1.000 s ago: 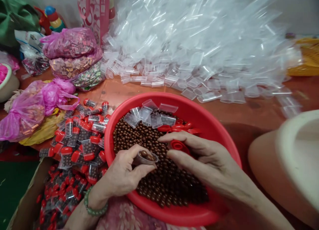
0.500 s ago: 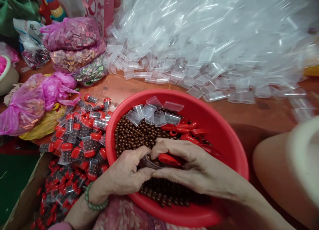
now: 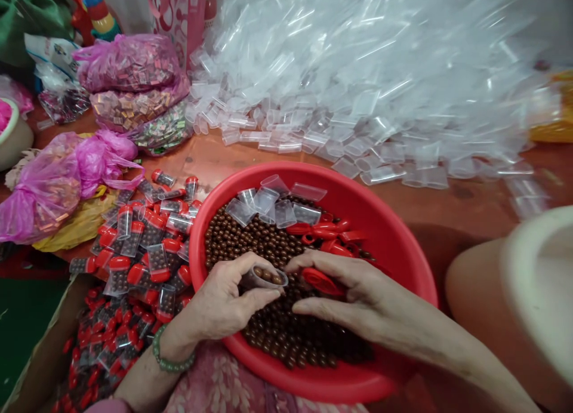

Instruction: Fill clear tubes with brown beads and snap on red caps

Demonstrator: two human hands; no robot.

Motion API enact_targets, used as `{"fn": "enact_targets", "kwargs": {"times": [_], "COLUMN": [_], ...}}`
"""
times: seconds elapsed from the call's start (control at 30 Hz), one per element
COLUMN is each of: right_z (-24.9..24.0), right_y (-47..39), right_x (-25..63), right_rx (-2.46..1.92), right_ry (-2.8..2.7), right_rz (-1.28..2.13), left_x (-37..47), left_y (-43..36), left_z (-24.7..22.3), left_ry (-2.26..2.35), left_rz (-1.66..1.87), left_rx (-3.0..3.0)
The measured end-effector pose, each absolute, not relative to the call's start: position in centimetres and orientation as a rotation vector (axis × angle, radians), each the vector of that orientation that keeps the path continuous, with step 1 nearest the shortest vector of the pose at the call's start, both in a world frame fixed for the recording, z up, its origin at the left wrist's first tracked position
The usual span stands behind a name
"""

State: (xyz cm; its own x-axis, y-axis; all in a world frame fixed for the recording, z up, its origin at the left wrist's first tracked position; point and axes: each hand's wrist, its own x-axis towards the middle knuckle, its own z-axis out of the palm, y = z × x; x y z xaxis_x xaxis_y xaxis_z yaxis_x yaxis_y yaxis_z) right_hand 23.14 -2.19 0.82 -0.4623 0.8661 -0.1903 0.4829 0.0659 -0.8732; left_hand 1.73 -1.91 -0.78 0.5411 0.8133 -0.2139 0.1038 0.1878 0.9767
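Note:
My left hand pinches a clear plastic tube whose open mouth faces right, with several brown beads showing inside. My right hand is just to the right of it. A red cap is held in its curled fingers, while the thumb and forefinger stand apart near the tube's mouth. Both hands are over a red basin of loose brown beads. Empty clear tubes lie on the beads at the far side, beside loose red caps.
Red-capped tubes filled with beads pile up at the left, spilling into a box. Behind the basin spreads a large heap of clear tubes. Pink plastic bags stand back left, and a pale tub at the right.
My right hand has drawn back to the right from the tube, its thumb and forefinger parting. The tube's mouth and the beads in it now show.

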Motion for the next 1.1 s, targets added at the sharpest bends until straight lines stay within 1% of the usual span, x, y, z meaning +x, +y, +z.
{"fn": "enact_targets", "kwargs": {"times": [0.1,0.23,0.3,0.4,0.5,0.63,0.7,0.83,0.97,1.03,1.1], "right_z": [1.3,1.7,1.3,0.3,0.1,0.1,-0.1,-1.1,-1.7,-1.6,-1.3], "right_y": [-2.3,-2.8,-3.0,-3.0,-2.7,-2.5,-2.7,-3.5,-3.9,-3.9,-3.8], "right_x": [23.0,22.4,22.0,21.2,19.9,17.7,16.9,16.6,17.7,18.4,19.0], "right_rx": [-1.387,-1.362,-1.361,-1.303,-1.233,-1.189,-1.197,-1.288,-1.312,-1.235,-1.163], "right_ry": [-1.907,-1.74,-1.585,-1.2,-0.869,-0.717,-0.743,-0.999,-1.588,-1.875,-2.083], "right_rz": [1.302,1.436,1.533,1.599,1.534,1.467,1.396,1.079,0.649,0.441,0.305], "left_x": [1.7,2.0,2.3,3.0,3.8,4.9,5.2,5.4,5.0,4.7,4.3], "left_y": [-1.8,-1.7,-2.0,-2.7,-3.3,-3.6,-3.7,-3.7,-3.6,-3.4,-3.3], "left_z": [-0.6,-0.5,-0.6,-0.8,-0.9,-0.7,-0.6,-0.6,-0.8,-0.9,-0.8], "left_ry": [0.894,0.968,0.979,0.967,0.985,0.956,0.933,0.884,0.875,0.887,0.901], "left_rz": [0.638,0.687,0.678,0.687,0.738,0.797,0.823,0.847,0.877,0.898,0.91], "left_rx": [1.266,1.204,1.17,1.096,0.975,0.768,0.699,0.621,0.579,0.583,0.622]}}
